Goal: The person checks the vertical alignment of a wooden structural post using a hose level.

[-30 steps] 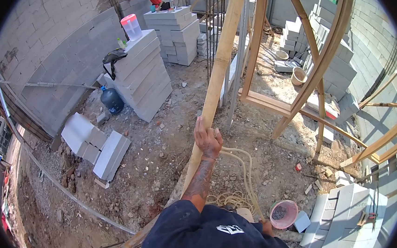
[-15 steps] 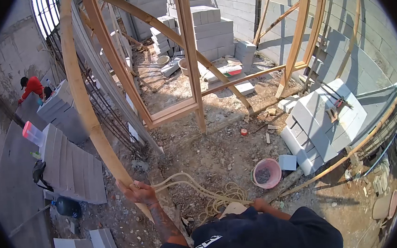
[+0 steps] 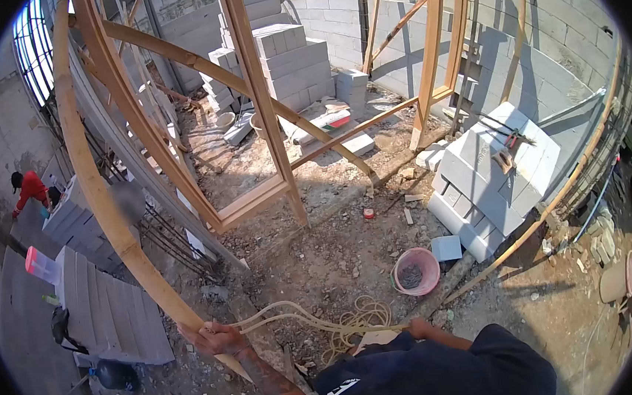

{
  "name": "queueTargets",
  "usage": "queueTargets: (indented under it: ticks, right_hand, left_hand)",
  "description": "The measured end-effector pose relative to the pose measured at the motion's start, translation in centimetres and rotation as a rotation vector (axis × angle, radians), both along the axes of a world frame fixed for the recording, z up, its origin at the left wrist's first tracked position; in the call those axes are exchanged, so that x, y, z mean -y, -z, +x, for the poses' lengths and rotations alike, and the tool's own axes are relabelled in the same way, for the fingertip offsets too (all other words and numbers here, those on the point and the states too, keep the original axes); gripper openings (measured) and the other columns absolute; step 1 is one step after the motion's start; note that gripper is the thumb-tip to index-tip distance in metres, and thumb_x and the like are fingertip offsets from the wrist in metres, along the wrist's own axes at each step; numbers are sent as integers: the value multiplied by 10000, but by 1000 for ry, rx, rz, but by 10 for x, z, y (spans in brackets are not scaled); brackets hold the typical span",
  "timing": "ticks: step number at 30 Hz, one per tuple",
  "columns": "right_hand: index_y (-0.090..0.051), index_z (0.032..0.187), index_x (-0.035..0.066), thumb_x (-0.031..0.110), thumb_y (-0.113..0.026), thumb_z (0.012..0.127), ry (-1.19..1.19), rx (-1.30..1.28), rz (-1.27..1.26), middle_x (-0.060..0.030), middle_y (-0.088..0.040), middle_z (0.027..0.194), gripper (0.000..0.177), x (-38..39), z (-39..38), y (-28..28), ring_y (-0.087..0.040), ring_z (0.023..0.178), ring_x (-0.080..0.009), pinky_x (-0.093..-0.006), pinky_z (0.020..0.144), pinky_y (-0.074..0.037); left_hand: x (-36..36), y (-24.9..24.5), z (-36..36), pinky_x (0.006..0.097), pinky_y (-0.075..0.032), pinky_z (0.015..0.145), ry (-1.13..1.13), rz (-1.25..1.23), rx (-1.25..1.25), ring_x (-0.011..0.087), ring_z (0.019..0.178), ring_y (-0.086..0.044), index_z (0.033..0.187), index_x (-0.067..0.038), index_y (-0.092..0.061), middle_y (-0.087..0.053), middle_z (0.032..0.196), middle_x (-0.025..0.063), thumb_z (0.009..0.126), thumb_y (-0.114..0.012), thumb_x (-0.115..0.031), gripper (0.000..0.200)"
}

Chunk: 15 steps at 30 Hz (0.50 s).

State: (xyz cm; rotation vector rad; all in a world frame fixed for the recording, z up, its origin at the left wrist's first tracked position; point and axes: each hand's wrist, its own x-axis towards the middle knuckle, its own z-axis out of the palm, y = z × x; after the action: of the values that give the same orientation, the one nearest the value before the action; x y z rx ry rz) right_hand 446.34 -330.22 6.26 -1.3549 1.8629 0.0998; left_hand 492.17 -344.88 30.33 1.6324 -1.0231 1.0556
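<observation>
One long pole [image 3: 94, 187] is clenched in the left hand [image 3: 212, 338], a hose [image 3: 296, 319] trailing from those fingers toward the right hand [image 3: 419, 328], whose grip I can't make out. Top-heavy, the pole could tip and hit the frame [image 3: 260, 105] beyond.

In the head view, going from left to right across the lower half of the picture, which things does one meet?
Dark water jug → left hand, fingers closed on the wooden pole → coil of hose → pink bucket → stack of grey blocks → brown tub.
</observation>
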Motion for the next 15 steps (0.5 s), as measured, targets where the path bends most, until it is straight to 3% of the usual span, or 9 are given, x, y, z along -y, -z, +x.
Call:
queueTargets:
  ticks: [12,14,15]
  right_hand:
    - [-631,823,-45,497,-560,752,-59,-24,-5,-262,-606,830,552,5,0,2,-593,792,-391,-444,684,-452]
    - [-632,829,-43,499,-561,754,-69,-38,0,-259,-608,836,552,8,-1,8,-594,797,-387,-443,688,-453]
    - [-633,832,-41,501,-558,757,-78,-34,-1,-254,-610,842,552,10,0,8,-595,799,-385,-442,692,-454]
  left_hand:
    - [3,5,-2,470,-396,920,-106,24,7,372,1154,-441,705,51,-487,-445,1267,204,945,-294,-250,430]
    - [2,4,-2,432,-386,924,-118,34,-4,334,1167,-438,987,91,-548,-452,1263,188,941,-300,-245,420]
    - [3,3,-3,432,-386,924,-120,31,0,334,1167,-438,987,91,-548,-452,1263,188,941,-300,-245,420]
